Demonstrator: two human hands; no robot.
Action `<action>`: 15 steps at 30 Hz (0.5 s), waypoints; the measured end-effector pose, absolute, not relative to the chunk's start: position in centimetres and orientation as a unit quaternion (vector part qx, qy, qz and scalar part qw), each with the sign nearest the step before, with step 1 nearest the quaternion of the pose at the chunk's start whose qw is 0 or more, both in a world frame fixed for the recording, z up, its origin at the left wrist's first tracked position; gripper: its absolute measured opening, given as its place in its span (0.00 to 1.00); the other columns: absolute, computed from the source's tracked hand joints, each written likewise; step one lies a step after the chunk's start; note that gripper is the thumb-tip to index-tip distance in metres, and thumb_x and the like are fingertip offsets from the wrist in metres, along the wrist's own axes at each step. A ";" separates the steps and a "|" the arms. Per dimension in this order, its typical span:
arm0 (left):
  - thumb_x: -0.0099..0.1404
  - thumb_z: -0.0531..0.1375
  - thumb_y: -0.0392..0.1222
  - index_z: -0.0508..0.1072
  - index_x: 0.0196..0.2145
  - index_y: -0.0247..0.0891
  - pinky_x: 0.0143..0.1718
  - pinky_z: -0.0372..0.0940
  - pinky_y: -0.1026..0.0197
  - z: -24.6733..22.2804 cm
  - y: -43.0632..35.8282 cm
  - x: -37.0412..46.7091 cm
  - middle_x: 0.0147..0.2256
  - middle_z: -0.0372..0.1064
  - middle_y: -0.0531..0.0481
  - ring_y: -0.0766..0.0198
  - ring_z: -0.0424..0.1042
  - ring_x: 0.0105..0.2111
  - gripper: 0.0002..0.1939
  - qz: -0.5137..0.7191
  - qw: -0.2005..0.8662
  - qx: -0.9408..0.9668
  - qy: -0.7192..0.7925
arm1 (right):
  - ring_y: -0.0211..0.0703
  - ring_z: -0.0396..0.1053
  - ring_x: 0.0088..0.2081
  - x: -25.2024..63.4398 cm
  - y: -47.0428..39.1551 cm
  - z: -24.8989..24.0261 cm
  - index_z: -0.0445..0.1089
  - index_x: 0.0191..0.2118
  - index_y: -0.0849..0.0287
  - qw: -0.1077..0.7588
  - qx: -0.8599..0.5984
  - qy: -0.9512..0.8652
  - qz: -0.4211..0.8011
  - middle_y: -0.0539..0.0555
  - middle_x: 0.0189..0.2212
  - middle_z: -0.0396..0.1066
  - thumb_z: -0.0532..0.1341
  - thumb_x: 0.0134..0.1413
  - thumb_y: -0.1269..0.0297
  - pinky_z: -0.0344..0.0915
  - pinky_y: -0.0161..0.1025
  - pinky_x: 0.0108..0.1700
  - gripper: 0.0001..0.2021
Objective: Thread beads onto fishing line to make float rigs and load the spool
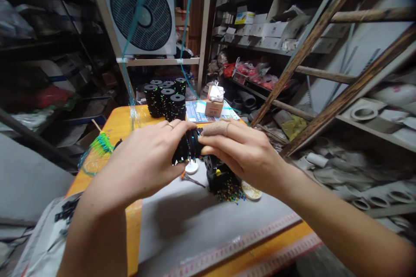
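My left hand (pixel 152 147) is closed around a black spool (pixel 188 146) wound with dark strands, holding it above the middle of the table. At the spool's right end, the fingers of my right hand (pixel 243 149) are pinched together; a tan wrap covers one finger. Part of the spool is hidden by both hands. Below my right hand stands a black holder (pixel 212 175) with a bunch of thin pieces with coloured tips (pixel 230 190). A small white dish (pixel 191 166) and an orange-and-dark slim tool (pixel 191 178) lie under the spool.
Several black spools with green specks (pixel 167 97) stand at the back of the yellow table (pixel 121 119). A small cardboard box (pixel 213 107) sits beside them. A bright green bundle (pixel 101 143) lies left, a second white dish (pixel 251 191) right. A wooden ladder (pixel 312 73) leans on the right.
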State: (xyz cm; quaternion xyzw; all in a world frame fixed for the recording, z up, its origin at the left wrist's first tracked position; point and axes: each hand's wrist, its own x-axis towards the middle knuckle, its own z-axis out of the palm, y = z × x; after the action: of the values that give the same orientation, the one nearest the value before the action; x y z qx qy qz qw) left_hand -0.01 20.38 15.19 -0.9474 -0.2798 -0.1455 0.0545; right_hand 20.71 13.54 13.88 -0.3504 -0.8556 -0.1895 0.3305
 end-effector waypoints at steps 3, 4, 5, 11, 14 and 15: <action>0.61 0.59 0.44 0.63 0.57 0.43 0.40 0.69 0.51 15.3 20.4 0.1 0.51 0.73 0.45 0.48 0.75 0.46 0.26 -0.148 0.055 -0.948 -0.277 | 0.48 0.70 0.51 20.8 12.8 13.2 0.71 0.50 0.71 0.337 -0.371 -0.851 -0.157 0.66 0.47 0.73 0.56 0.67 0.67 0.69 0.42 0.55 0.14; 0.61 0.59 0.44 0.62 0.57 0.43 0.40 0.68 0.51 15.4 20.4 0.1 0.51 0.73 0.46 0.48 0.75 0.47 0.27 -0.152 0.056 -0.948 -0.274 | 0.49 0.67 0.56 21.0 12.3 12.9 0.68 0.53 0.71 0.326 -0.381 -0.852 -0.153 0.67 0.51 0.70 0.55 0.67 0.65 0.66 0.44 0.59 0.16; 0.61 0.59 0.44 0.62 0.57 0.44 0.40 0.68 0.51 15.4 20.3 0.1 0.51 0.73 0.46 0.48 0.75 0.46 0.27 -0.157 0.056 -0.948 -0.272 | 0.51 0.63 0.60 21.2 11.8 12.4 0.65 0.57 0.70 0.315 -0.392 -0.851 -0.154 0.68 0.56 0.67 0.55 0.67 0.65 0.63 0.47 0.62 0.18; 0.56 0.63 0.45 0.64 0.46 0.39 0.40 0.67 0.52 14.9 20.2 0.0 0.43 0.70 0.44 0.50 0.73 0.41 0.21 -0.206 0.084 -0.931 -0.291 | 0.50 0.64 0.49 23.0 6.9 7.8 0.73 0.42 0.58 0.292 -0.541 -0.784 -0.087 0.57 0.43 0.71 0.58 0.63 0.73 0.66 0.51 0.52 0.07; 0.56 0.64 0.45 0.64 0.43 0.40 0.43 0.66 0.51 14.7 20.4 -0.1 0.44 0.67 0.44 0.49 0.71 0.44 0.19 -0.218 0.092 -0.931 -0.279 | 0.49 0.65 0.41 23.4 4.9 5.2 0.73 0.31 0.57 0.250 -0.597 -0.761 -0.029 0.54 0.35 0.71 0.63 0.57 0.73 0.68 0.47 0.42 0.05; 0.56 0.64 0.45 0.64 0.43 0.40 0.43 0.66 0.50 14.7 20.5 -0.1 0.44 0.67 0.44 0.48 0.70 0.44 0.19 -0.219 0.090 -0.931 -0.278 | 0.49 0.65 0.40 23.5 4.5 4.5 0.73 0.31 0.57 0.245 -0.613 -0.751 -0.024 0.54 0.34 0.71 0.64 0.55 0.73 0.68 0.47 0.40 0.05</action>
State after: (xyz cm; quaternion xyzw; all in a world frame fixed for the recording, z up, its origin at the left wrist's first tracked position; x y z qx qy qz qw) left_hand -0.14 20.47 14.70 -0.9312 -0.2777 -0.2185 0.0895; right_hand 23.51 4.53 4.48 -0.6128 -0.7509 -0.0238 0.2450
